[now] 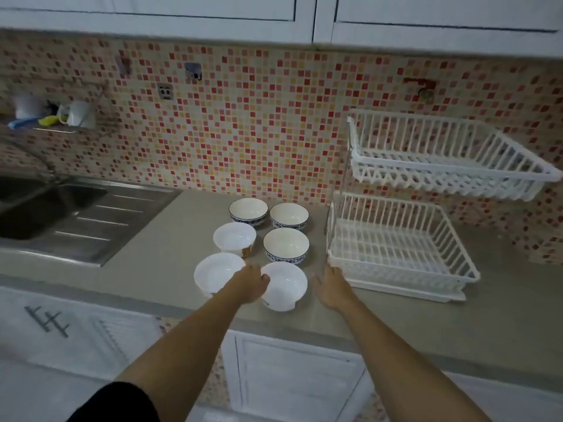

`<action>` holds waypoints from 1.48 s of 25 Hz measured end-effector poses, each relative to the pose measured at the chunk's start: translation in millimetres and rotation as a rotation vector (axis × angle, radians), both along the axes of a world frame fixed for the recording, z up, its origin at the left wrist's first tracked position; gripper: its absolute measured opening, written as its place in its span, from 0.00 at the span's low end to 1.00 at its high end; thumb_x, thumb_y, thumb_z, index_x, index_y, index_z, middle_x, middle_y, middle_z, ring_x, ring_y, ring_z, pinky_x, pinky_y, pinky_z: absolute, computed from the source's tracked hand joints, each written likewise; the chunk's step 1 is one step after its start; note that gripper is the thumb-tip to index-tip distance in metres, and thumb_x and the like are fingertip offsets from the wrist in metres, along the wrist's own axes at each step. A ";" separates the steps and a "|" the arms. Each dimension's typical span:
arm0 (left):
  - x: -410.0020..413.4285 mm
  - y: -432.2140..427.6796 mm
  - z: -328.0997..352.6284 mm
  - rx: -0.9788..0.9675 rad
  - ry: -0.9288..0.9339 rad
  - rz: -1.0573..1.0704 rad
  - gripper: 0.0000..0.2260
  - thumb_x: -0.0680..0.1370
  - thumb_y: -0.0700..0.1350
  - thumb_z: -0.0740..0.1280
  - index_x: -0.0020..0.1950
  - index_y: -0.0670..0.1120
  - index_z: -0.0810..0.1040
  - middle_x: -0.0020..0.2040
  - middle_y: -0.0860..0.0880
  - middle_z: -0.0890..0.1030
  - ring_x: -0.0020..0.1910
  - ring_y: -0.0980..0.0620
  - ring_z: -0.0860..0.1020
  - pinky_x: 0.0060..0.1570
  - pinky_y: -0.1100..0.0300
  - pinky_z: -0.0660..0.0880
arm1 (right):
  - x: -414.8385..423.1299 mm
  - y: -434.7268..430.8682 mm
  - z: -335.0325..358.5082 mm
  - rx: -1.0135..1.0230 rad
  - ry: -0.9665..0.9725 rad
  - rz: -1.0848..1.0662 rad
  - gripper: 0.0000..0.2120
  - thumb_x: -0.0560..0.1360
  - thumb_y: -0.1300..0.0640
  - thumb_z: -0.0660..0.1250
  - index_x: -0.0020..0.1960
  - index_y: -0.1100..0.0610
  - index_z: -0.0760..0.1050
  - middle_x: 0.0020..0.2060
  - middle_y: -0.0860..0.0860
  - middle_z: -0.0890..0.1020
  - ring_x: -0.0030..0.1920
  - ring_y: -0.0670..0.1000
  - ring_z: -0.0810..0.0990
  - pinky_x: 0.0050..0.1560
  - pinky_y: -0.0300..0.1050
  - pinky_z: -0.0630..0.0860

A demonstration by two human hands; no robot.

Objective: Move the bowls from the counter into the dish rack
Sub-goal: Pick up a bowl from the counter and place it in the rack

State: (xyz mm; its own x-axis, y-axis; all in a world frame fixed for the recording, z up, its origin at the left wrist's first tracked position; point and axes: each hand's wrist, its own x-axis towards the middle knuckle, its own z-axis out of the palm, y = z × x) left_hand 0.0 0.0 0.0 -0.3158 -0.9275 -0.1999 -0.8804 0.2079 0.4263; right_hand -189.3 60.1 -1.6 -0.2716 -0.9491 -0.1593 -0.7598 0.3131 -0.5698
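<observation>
White glass-like bowls up front, and both hands are in among them. The left hand sits at the gap between the two nearest plain white ones, fingers curled over the rim of the near right bowl, touching it and looking like the start of a grip, though it is not lifted. The right hand hovers flat and released, fingers spread, holding nothing, between that bowl and the front corner of the dish rack.

Moving outward: the near left bowl sits just beside the left hand. Behind it is a third white bowl with a patch of colour on its side, and beside that a blue-patterned bowl. At the back, two more blue-patterned bowls, the back left bowl and the back right bowl. Six in all, two columns of three, all on the grey bench.

Progress, by my read: nothing moved yet. Both tiers of the rack show bare white slats, lower basket and upper basket alike. All six still to go.

Orientation: every bowl stands upright, mouth facing up, foot on the bench. Being round, they have no long axis across the bench; the only axis is vertical. The rack stands just right of the bowls, its long side running away toward the tiled wall.
</observation>
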 end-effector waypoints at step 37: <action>-45.1 -35.6 196.6 -0.699 0.707 -0.315 0.24 0.80 0.46 0.61 0.75 0.48 0.59 0.60 0.48 0.80 0.45 0.54 0.80 0.43 0.65 0.75 | -32.9 16.0 216.0 -0.800 0.412 0.015 0.32 0.76 0.65 0.62 0.76 0.56 0.52 0.71 0.55 0.68 0.53 0.56 0.79 0.43 0.48 0.77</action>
